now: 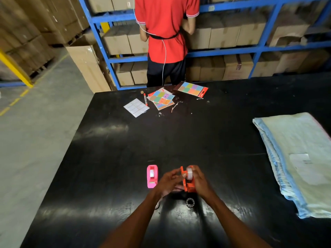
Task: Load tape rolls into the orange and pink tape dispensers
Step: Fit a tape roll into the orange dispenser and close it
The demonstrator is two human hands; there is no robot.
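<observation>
a: where are the hands?
b: both forearms reach in from the near edge of the black worktop [111, 158] and meet over it. the right hand [199, 182] is wrapped around the orange tape dispenser [188, 183], holding it tilted, with a tape roll [189, 173] sitting in its cradle under the thumb.
a: and the left hand?
b: the left hand [169, 181] is curled in against the dispenser's left side, fingers bent toward the roll; i cannot tell whether it grips anything.
a: the pink one?
b: the pink tape dispenser [152, 176] stands just left of the hands, flat on the worktop, already holding a roll. a dark ring [189, 202] lies nearer, under the wrists.
</observation>
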